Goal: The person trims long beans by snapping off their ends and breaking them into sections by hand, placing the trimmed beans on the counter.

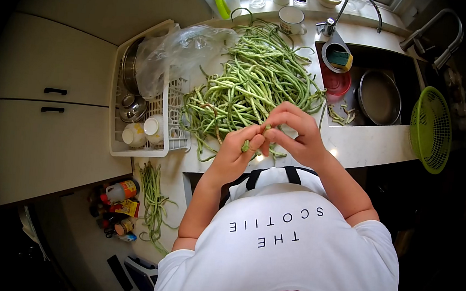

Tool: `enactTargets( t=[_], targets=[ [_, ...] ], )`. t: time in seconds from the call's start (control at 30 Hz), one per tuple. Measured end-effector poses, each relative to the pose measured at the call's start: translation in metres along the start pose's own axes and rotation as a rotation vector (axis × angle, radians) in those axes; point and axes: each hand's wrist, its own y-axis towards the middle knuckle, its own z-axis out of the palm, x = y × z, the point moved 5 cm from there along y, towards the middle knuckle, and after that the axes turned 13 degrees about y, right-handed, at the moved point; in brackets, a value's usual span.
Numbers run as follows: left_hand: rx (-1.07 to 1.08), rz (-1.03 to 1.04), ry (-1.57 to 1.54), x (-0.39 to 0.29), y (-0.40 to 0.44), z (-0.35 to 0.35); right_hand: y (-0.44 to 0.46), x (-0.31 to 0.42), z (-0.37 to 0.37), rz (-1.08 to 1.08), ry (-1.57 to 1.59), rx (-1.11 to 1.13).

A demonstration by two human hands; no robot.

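My left hand [236,149] is closed in a fist around a long bean [245,146], whose green end pokes out between the fingers. Close beside it, my right hand [301,136] is pinched at a bean tip near the left thumb. Most of the held bean is hidden by the fingers. Just beyond both hands, a big heap of long beans [255,76] covers the counter. A smaller bunch of long beans [152,199] lies to the left, past the dish rack.
A white dish rack [166,124] with bowls and a plastic bag [182,54] stands left. Right is the sink [408,72], with a metal pan [379,97], a red bowl [336,83] and bean scraps [342,114]. A green colander [431,130] leans at its right edge. A mug [291,21] stands behind.
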Motion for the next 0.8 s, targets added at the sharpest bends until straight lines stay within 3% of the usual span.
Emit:
enactTargets(
  t=[0.1, 0.13, 0.2, 0.23, 0.33, 0.4, 0.53, 0.7, 0.8],
  targets=[
    [-0.047, 0.037, 0.144, -0.002, 0.0, -0.004, 0.001, -0.013, 0.013, 0.114, 0.15, -0.111],
    [-0.19, 0.008, 0.096, -0.002, -0.001, -0.013, -0.001, -0.016, 0.014, 0.15, 0.201, -0.149],
    [-0.397, -0.014, -0.1, -0.003, -0.002, -0.033, -0.014, -0.032, 0.022, 0.541, 0.408, 0.09],
    [-0.466, -0.008, -0.25, -0.001, -0.002, -0.044, -0.013, -0.026, 0.015, 0.617, 0.228, 0.111],
    [-0.766, -0.042, -0.447, 0.017, -0.017, -0.085, -0.014, -0.031, -0.004, 0.421, 0.074, 0.012],
    [-0.934, -0.07, -0.419, 0.026, -0.03, -0.11, -0.015, -0.032, -0.017, 0.499, 0.133, -0.143],
    [-0.97, -0.097, -0.344, 0.032, -0.037, -0.12, -0.013, -0.029, -0.027, 0.559, 0.129, -0.117],
    [-0.938, -0.013, -0.487, 0.035, -0.033, -0.11, -0.014, -0.039, -0.029, 0.617, 0.069, -0.053],
    [-0.999, -0.029, -0.504, 0.029, -0.034, -0.11, -0.01, -0.035, -0.026, 0.498, 0.005, -0.001]
  ],
)
